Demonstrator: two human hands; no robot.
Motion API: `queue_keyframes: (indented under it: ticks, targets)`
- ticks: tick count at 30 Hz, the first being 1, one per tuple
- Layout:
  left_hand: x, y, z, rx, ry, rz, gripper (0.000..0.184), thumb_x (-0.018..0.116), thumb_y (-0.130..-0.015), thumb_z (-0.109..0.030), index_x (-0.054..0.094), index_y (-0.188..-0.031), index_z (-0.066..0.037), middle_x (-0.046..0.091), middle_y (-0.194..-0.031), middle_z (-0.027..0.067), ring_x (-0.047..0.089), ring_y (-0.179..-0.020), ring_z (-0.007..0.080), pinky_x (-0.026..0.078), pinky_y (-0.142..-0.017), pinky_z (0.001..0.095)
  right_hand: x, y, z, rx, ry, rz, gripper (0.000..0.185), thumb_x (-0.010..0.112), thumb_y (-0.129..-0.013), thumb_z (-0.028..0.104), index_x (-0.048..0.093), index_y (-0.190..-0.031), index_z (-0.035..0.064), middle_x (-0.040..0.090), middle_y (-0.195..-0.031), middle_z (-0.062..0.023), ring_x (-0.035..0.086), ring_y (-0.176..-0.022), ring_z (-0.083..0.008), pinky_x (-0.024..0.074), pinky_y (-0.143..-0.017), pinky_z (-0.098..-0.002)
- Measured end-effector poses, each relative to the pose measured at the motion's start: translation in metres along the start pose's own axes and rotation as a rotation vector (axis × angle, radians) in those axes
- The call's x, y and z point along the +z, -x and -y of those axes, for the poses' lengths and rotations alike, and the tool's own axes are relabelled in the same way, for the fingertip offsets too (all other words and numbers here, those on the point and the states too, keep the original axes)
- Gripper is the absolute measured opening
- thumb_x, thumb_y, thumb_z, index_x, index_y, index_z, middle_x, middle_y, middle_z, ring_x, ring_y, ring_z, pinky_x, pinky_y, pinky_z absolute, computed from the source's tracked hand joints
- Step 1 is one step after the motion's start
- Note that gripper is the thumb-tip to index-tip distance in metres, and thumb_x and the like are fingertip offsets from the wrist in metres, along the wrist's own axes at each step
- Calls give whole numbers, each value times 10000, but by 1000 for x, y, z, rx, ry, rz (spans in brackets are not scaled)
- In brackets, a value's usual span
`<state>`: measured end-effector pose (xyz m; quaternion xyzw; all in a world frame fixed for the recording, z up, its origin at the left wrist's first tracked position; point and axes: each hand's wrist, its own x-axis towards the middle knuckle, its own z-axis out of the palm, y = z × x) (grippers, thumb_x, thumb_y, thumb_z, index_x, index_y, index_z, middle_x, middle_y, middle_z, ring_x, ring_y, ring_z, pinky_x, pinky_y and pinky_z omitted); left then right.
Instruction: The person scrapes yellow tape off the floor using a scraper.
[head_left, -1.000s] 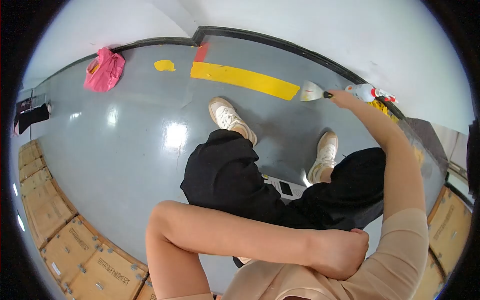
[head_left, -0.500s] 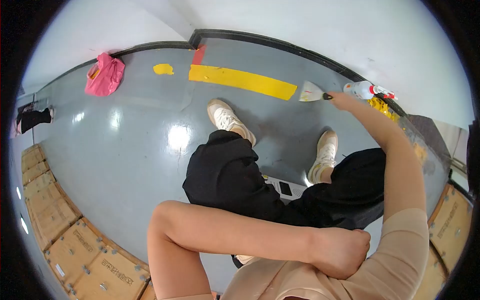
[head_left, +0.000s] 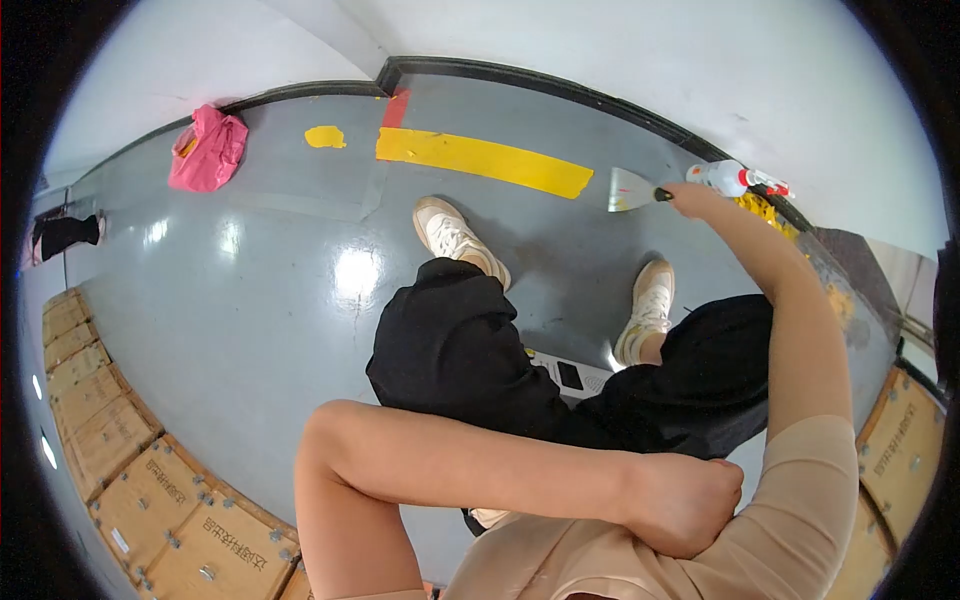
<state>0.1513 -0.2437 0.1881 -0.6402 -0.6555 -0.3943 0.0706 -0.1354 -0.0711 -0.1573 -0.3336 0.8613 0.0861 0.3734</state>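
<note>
My right hand (head_left: 686,199) is wrapped round the dark handle of a scraper (head_left: 634,190) with a wide, smeared metal blade. The blade is held just right of the end of a yellow floor tape strip (head_left: 485,160), with a small gap between them. Whether the blade touches the floor, I cannot tell. My left hand (head_left: 690,503) is closed in a fist near my torso, its forearm crossing over my lap, and nothing shows in it. Close beyond my right hand, a spray bottle (head_left: 718,178) with a red and white trigger lies against the wall's foot.
A pink bag (head_left: 208,150) and a yellow patch (head_left: 325,137) are at left, and a red tape piece (head_left: 396,108) meets the strip. Yellow scraps (head_left: 762,210) lie by the bottle. Wooden crates (head_left: 215,530) line the left. A white device (head_left: 570,376) sits beneath my legs.
My right hand has drawn the scraper slightly right and down, away from the yellow strip's end, and the blade has turned a little. My left hand stays in place.
</note>
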Motion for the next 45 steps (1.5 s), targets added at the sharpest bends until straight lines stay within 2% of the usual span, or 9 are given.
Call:
queue_keyframes:
  ticks: [3, 9, 12, 18, 24, 33, 36, 39, 45]
  targets:
    - [0, -4, 3, 49, 21, 15, 177, 552, -690, -203, 634, -601, -73, 589, -639, 87, 539, -619, 249, 373, -592, 386, -26, -1, 70, 180, -197, 254, 381, 494, -833, 189, 483, -1212, 150, 624, -902, -181, 606, -872, -338, 467, -707, -450]
    - [-9, -4, 9, 127, -10, 113, 187, 552, -688, -214, 634, -569, -96, 588, -599, 65, 546, -614, 246, 379, -593, 382, -2, -9, 6, -51, -75, -6, 359, 511, -828, 179, 489, -1184, 136, 625, -866, -175, 617, -801, -337, 475, -664, -442]
    - [-15, -3, 9, 134, -5, 167, 180, 558, -684, -223, 636, -581, -97, 589, -613, 69, 542, -610, 243, 376, -594, 379, 0, -2, -23, 60, -6, 84, 350, 529, -818, 181, 491, -1162, 130, 622, -849, -180, 612, -798, -347, 473, -658, -451]
    - [-5, -2, 3, 42, -62, 17, 182, 559, -682, -231, 633, -599, -88, 591, -641, 73, 531, -601, 241, 375, -599, 378, -4, -25, 40, 7, -25, 119, 371, 537, -811, 191, 487, -1173, 131, 627, -870, -180, 605, -816, -354, 472, -676, -453]
    - [-10, -4, 9, 123, 5, 111, 186, 553, -687, -214, 633, -600, -70, 587, -633, 78, 532, -600, 239, 376, -602, 376, -12, -20, -4, -36, 42, -38, 374, 542, -794, 168, 499, -1165, 165, 627, -920, -174, 608, -863, -341, 472, -680, -461]
    - [-7, 0, 4, 60, -53, 18, 178, 558, -683, -205, 628, -588, -72, 586, -621, 78, 533, -592, 234, 373, -586, 375, 4, -42, 43, 87, 47, 115, 328, 549, -793, 152, 524, -1119, 177, 634, -896, -149, 610, -850, -338, 473, -682, -460]
    - [-18, -5, 10, 148, 3, 197, 177, 550, -692, -204, 631, -591, -83, 588, -620, 70, 532, -592, 232, 371, -585, 373, -28, -26, 38, 11, -19, 173, 297, 549, -787, 148, 529, -1084, 152, 634, -848, -152, 611, -823, -349, 473, -675, -456]
    - [-14, -2, 6, 113, -11, 141, 184, 541, -700, -209, 634, -593, -93, 591, -619, 62, 535, -596, 230, 368, -583, 373, -21, -24, 3, 14, 92, -56, 286, 549, -785, 145, 528, -1070, 130, 633, -833, -160, 612, -805, -355, 471, -669, -450]
    - [-18, 3, 4, 67, -69, 104, 166, 554, -700, -198, 643, -615, -87, 603, -635, 67, 553, -610, 228, 382, -596, 381, -6, -37, -7, -71, 37, -28, 407, 594, -756, 171, 516, -1154, 150, 632, -914, -180, 617, -871, -327, 475, -703, -459]
